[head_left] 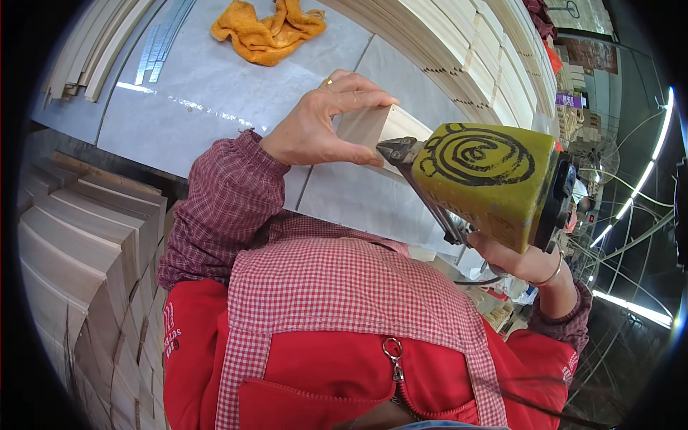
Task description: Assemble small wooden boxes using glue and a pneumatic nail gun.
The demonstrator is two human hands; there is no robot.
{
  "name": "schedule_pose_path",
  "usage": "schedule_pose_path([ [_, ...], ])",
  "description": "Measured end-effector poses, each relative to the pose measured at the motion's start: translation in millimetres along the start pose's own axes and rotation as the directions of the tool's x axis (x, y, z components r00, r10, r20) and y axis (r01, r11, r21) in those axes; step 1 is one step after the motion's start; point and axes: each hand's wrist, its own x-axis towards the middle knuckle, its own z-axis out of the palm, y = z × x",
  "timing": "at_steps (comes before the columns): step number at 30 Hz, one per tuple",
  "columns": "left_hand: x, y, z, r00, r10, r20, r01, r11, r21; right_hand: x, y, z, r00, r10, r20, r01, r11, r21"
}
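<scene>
My left hand (pixel 312 129), with a ring on one finger, grips a pale wooden box-like piece (pixel 406 129) between thumb and fingers. The piece rests on the grey tiled tabletop (pixel 236 115). In my right hand (pixel 522 264) is a yellow-green nail gun (pixel 481 179) with a dark swirl drawn on its side. The gun lies across the view, its dark nose tip at the edge of the wooden piece close to my left thumb. Whether the tip touches the wood, I cannot tell. The gun's body hides part of my right hand's grip.
An orange cloth (pixel 269 32) lies at the far side of the table. Stacked wooden boards (pixel 459 54) stand along the far right. More stacks (pixel 86 265) fill the lower left, and long strips (pixel 100 46) lie at the upper left. A dark cable (pixel 479 282) runs below the gun.
</scene>
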Motion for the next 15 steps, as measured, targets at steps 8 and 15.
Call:
schedule_pose_path([
  [8,1,7,0,0.999,-0.035,0.028,0.035,0.999,0.003,-25,9,2,0.984,0.136,-0.118,-0.085,0.928,0.364],
  [15,28,15,-2,0.946,-0.322,-0.035,0.321,0.946,-0.044,-54,110,-1,0.770,0.226,-0.596,0.057,0.907,0.417],
])
